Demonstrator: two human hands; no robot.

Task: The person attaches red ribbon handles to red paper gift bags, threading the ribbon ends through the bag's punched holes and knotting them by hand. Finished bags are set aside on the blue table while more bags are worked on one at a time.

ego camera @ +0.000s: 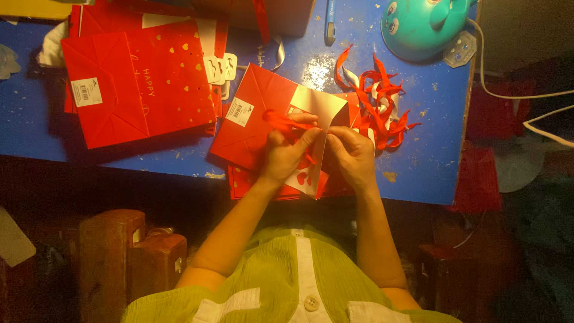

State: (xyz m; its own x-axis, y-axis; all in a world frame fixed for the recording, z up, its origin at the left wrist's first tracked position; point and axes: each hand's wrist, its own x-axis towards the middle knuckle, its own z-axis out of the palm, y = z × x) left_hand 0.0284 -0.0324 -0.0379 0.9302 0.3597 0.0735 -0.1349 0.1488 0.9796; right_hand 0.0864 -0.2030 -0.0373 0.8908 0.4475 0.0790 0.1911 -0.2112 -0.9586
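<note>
While pinching a red ribbon (286, 121) over a red bag (263, 113), both hands (286, 157) (354, 157), ribbon pile (376, 101) just right

**Both hands at the mouth of a red gift bag**

Your left hand (286, 154) and right hand (353, 157) meet over a folded red gift bag (257, 119) lying flat near the front edge of the blue table (430, 149). Your left fingers pinch a red ribbon (284, 119) that crosses the bag's white inner flap (320, 103); your right fingers close on the flap's edge just beside them. A loose heap of red ribbons (379, 104) lies right of the bag. A stack of red bags (137, 84) sits to the left, and a teal toy-shaped object (418, 27) rests at the far right corner.
</note>
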